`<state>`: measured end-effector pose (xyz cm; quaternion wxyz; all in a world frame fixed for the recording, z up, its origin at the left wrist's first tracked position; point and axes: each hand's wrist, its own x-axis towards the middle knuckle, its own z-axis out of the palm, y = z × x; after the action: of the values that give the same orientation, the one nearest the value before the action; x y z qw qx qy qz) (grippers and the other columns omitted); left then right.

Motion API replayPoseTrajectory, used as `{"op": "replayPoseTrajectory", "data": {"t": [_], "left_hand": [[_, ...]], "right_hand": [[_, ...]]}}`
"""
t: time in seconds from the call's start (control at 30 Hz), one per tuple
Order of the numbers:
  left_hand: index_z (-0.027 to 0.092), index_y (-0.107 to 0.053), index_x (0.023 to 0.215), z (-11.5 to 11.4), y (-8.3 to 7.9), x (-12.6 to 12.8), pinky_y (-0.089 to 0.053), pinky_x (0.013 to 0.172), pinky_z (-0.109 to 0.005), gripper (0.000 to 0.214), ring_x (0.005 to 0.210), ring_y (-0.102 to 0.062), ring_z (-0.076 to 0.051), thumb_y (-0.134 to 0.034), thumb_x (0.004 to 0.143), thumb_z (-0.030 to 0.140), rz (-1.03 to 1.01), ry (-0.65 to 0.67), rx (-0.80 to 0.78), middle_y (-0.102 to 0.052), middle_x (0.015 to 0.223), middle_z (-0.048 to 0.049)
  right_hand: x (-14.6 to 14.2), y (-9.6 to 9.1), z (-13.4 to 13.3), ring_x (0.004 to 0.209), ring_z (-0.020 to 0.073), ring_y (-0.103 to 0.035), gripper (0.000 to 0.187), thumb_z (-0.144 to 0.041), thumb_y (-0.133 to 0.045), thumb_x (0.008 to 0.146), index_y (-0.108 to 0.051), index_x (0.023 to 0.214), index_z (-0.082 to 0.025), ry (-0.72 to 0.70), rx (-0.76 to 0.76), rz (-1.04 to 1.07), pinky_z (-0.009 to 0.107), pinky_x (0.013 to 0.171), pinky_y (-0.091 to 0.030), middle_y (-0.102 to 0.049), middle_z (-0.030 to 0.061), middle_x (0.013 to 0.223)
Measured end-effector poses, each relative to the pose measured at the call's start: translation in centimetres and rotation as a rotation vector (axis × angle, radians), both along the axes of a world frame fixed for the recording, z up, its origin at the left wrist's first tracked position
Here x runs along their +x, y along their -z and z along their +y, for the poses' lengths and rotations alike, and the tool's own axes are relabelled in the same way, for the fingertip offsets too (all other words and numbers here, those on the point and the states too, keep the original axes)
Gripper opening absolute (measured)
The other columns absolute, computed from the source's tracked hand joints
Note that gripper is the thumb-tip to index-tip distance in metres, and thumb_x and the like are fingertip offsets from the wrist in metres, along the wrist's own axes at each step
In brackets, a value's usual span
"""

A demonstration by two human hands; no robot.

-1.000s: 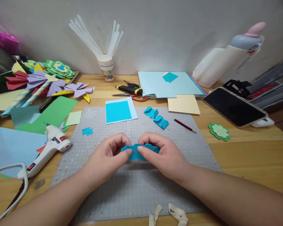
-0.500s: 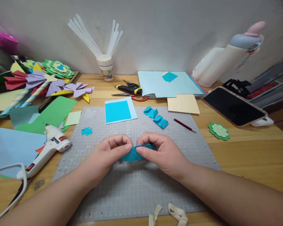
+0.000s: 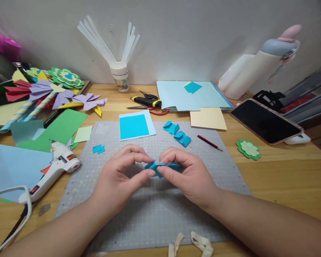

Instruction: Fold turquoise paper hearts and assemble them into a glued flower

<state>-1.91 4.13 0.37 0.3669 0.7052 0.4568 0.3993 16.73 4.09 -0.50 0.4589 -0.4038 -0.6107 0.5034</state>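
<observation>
Over the grey cutting mat (image 3: 139,214), a small folded piece of blue paper (image 3: 157,169) is held up between my two hands. My right hand (image 3: 186,173) pinches it between thumb and fingers, which hide part of it. The thumb and fingertips of my left hand (image 3: 120,169) close on its left end. Beyond my hands lie two folded blue paper pieces (image 3: 182,139), a blue paper square (image 3: 134,127) on a pale blue sheet, and a pencil (image 3: 209,142). Small blue paper scraps (image 3: 98,149) rest on the mat's left.
At left sit a white glue gun (image 3: 53,171), coloured sheets and paper flowers (image 3: 66,76). Behind the mat are paper cups (image 3: 119,76) with white strips, a cutter (image 3: 146,101), scissors and a pale blue folder (image 3: 173,96). A phone (image 3: 266,119) and bottle (image 3: 243,71) stand right.
The blue paper has turned and shows less of its surface. My left fingers have lifted and spread wider from the thumb, while my right hand has shifted slightly right with its pinch kept.
</observation>
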Motion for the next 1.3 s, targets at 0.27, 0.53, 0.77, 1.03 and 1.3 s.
{"op": "replayPoseTrajectory", "data": {"t": [0.27,0.53,0.77,1.03,1.3], "left_hand": [[0.024,-0.068,0.086,-0.5,0.4,-0.1,-0.046,0.073,-0.025,0.015,0.083,-0.060,-0.014,-0.065,0.078,0.011,0.016,0.009,0.154,-0.062,0.086,-0.0008],[0.027,-0.066,0.086,-1.2,-0.5,0.2,-0.045,0.068,-0.029,0.025,0.077,-0.057,-0.015,-0.063,0.077,0.005,0.021,-0.033,0.266,-0.059,0.081,0.0002],[0.035,-0.066,0.096,-1.8,-0.4,-0.5,-0.036,0.058,-0.029,0.037,0.058,-0.046,-0.013,-0.064,0.075,0.004,0.071,-0.276,0.354,-0.051,0.066,0.0048],[0.028,-0.068,0.098,-1.0,-0.9,-0.7,-0.033,0.057,-0.030,0.030,0.057,-0.052,-0.014,-0.064,0.076,0.008,0.313,0.138,0.528,-0.064,0.063,0.0015],[0.024,-0.066,0.082,-0.7,-0.4,0.3,-0.042,0.057,-0.025,0.009,0.059,-0.055,-0.013,-0.063,0.079,0.017,0.114,-0.052,0.114,-0.063,0.064,0.0012]], "right_hand": [[-0.1,0.2,-0.2,0.077,0.0158,-0.058,0.007,-0.017,-0.067,0.078,-0.063,0.073,-0.019,-0.019,0.117,0.009,0.033,0.074,-0.044,-0.063,0.0011,0.075],[0.0,-0.2,-0.4,0.100,0.0193,-0.056,0.016,-0.016,-0.068,0.076,-0.062,0.089,-0.024,0.014,0.143,-0.086,0.037,0.091,-0.041,-0.061,0.0030,0.099],[-0.1,0.0,-0.1,0.066,0.0143,-0.059,0.020,-0.037,-0.053,0.086,-0.056,0.076,-0.019,0.091,-0.414,0.177,0.024,0.053,-0.041,-0.060,0.0020,0.076],[-0.7,-0.4,-0.3,0.041,0.0077,-0.052,0.038,-0.045,-0.054,0.085,-0.061,0.067,-0.012,-0.291,-0.730,0.463,0.017,0.036,-0.030,-0.065,0.0049,0.059],[-0.4,0.1,-0.4,0.037,0.0066,-0.044,0.040,-0.050,-0.055,0.083,-0.061,0.066,-0.014,-0.130,-0.533,0.165,0.021,0.041,-0.032,-0.064,0.0032,0.055]]}}
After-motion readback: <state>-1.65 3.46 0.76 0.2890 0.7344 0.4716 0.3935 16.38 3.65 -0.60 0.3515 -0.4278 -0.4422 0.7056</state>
